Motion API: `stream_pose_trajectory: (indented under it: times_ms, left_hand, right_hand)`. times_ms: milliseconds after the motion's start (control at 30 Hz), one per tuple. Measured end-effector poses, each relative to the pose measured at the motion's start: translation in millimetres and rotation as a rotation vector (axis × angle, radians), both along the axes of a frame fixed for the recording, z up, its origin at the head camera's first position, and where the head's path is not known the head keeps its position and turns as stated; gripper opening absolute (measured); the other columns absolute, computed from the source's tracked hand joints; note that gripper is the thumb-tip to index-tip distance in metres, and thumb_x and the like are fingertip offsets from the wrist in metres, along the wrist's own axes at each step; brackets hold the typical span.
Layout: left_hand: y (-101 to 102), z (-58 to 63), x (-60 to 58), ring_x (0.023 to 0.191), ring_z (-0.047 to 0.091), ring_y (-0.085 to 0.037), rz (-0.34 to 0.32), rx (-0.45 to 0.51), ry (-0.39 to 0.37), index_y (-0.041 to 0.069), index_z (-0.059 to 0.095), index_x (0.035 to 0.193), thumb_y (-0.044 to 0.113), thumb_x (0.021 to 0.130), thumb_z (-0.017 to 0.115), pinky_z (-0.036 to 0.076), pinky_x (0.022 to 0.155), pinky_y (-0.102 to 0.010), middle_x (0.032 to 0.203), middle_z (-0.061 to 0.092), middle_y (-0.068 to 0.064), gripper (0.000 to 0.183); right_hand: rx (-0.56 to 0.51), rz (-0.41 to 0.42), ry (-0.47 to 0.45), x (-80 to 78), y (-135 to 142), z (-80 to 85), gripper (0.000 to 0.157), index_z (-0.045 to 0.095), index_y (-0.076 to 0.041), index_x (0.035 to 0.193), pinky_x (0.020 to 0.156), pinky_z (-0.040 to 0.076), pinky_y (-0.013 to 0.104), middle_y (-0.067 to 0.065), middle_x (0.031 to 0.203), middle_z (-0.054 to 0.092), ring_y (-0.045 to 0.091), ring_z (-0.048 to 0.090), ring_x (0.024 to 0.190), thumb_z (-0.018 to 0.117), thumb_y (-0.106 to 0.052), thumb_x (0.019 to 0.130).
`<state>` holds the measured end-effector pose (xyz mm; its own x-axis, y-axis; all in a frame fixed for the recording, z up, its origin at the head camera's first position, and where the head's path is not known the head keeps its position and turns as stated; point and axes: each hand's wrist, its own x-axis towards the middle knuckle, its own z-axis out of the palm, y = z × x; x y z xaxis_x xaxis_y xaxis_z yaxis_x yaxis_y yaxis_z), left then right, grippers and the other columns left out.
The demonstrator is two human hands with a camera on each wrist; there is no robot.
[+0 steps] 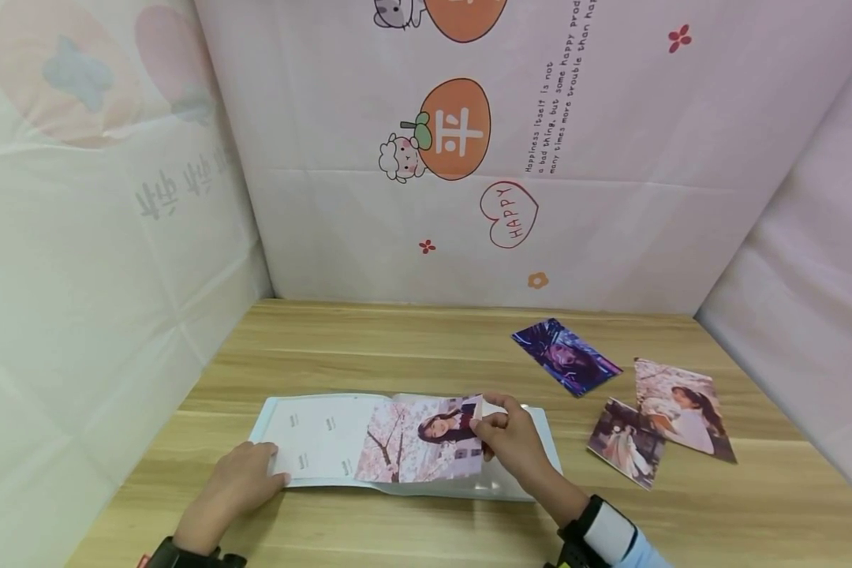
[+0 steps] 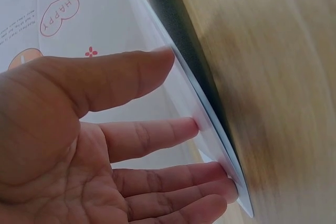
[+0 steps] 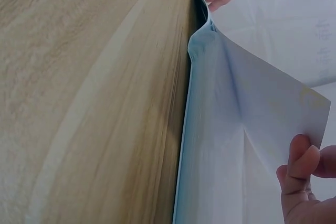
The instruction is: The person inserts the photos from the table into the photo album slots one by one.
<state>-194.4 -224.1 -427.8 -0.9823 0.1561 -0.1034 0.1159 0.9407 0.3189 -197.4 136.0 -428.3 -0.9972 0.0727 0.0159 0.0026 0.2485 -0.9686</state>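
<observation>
An album [image 1: 312,446] with a pale blue edge lies spread on the wooden table, its left page white with small grey marks. At that page's lower left corner is my left hand [image 1: 244,477]; in the left wrist view its extended fingers [image 2: 152,135] touch the album's edge. Above the album's right half, my right hand [image 1: 514,446] pinches the right edge of a pink cherry-blossom photo [image 1: 405,442] showing a person in a dark top. The right wrist view shows the photo's pale back [image 3: 278,93] sloping up from the album [image 3: 205,129] to my thumb and fingers.
To the right lie a dark blue-purple photo [image 1: 566,356], a pink photo [image 1: 689,410] and a smaller dark pink photo [image 1: 625,446]; the last two overlap or touch. Printed white cloth [image 1: 341,229] stands behind the table and along both sides.
</observation>
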Motion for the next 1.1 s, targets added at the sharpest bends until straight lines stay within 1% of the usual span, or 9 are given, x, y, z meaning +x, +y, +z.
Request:
stream_pose_trajectory:
  times_ms: [133,233,367,567,733,933,1100]
  left_hand:
    - [-0.7,0.2,-0.1,0.099,0.052,-0.044,-0.003,-0.004,0.004,-0.012,0.059,0.107,0.019,0.077,0.07,0.041,0.084,-0.055,0.104,0.058,-0.028,0.045]
    - [-0.7,0.0,-0.7,0.098,0.052,-0.044,-0.007,-0.007,0.008,-0.012,0.059,0.107,0.019,0.077,0.07,0.041,0.083,-0.055,0.103,0.058,-0.028,0.045]
    - [-0.5,0.2,-0.6,0.1,0.051,-0.045,-0.011,-0.002,0.009,-0.012,0.059,0.108,0.02,0.078,0.07,0.041,0.085,-0.055,0.104,0.058,-0.028,0.045]
    - [-0.7,0.0,-0.2,0.099,0.052,-0.044,-0.011,0.001,0.011,-0.012,0.059,0.108,0.02,0.077,0.07,0.041,0.084,-0.054,0.104,0.058,-0.028,0.046]
    - [-0.7,0.8,0.0,0.1,0.051,-0.045,-0.012,0.01,0.011,-0.012,0.058,0.109,0.02,0.078,0.07,0.041,0.085,-0.055,0.105,0.058,-0.028,0.046]
    - [-0.6,1.1,-0.1,0.101,0.051,-0.045,-0.009,0.013,0.008,-0.013,0.058,0.109,0.02,0.078,0.07,0.04,0.085,-0.055,0.105,0.058,-0.028,0.046]
    - [-0.5,1.6,0.1,0.099,0.052,-0.044,-0.012,0.008,0.012,-0.012,0.059,0.108,0.02,0.078,0.07,0.041,0.084,-0.054,0.104,0.058,-0.028,0.045]
  right_hand:
    - [-0.008,-0.001,0.006,-0.7,-0.1,0.2,0.047,0.045,0.005,0.128,0.047,0.047,0.032,0.007,0.073,0.062,0.018,0.049,0.048,0.062,-0.001,0.085]
    - [-0.001,-0.003,0.007,-1.1,-0.3,-0.1,0.046,0.046,0.006,0.127,0.046,0.046,0.03,0.007,0.072,0.061,0.017,0.049,0.048,0.062,-0.001,0.085]
    - [-0.015,-0.002,0.0,-1.0,-0.4,-0.6,0.046,0.046,0.006,0.128,0.042,0.042,0.025,0.007,0.071,0.061,0.016,0.048,0.048,0.062,0.0,0.085]
    - [-0.055,0.026,-0.032,-0.4,-1.4,-1.7,0.048,0.044,0.005,0.13,0.039,0.036,0.02,0.009,0.078,0.061,0.015,0.049,0.048,0.059,0.003,0.085]
    - [-0.072,0.057,-0.03,-1.2,-4.0,-5.2,0.049,0.042,0.006,0.131,0.039,0.038,0.021,0.011,0.081,0.061,0.014,0.05,0.048,0.059,0.004,0.085]
    - [-0.087,0.086,-0.042,-3.6,-10.8,-4.5,0.049,0.043,0.007,0.131,0.041,0.041,0.022,0.011,0.083,0.059,0.014,0.053,0.051,0.061,0.001,0.086]
    - [-0.07,0.121,-0.084,-4.7,-15.9,-4.0,0.051,0.041,0.009,0.132,0.044,0.043,0.023,0.01,0.081,0.053,0.016,0.056,0.054,0.059,0.0,0.085]
